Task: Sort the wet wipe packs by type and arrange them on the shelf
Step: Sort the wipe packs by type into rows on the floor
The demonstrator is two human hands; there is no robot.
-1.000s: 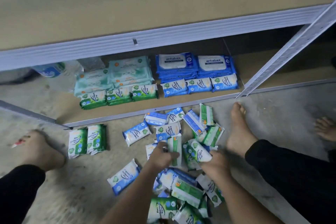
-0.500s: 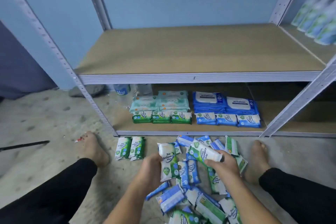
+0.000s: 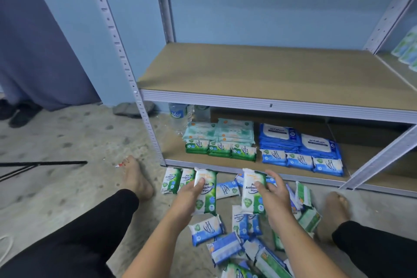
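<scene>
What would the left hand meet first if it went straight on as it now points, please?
Probably the row of green Pine Antibacterial Wipes packs on the bottom shelf; if the left hand runs low, the shelf's front rail first. Depth is unclear.

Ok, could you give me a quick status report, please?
Left hand holds one green pack. Right hand holds a second green pack. Mixed pile on floor below. Nothing blocks the shelved green row.

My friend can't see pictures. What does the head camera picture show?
A person's left hand grips one green wipe pack and the right hand another green pack, above a pile of packs on the floor. Ahead, the bottom shelf holds green packs left of blue packs.
</scene>
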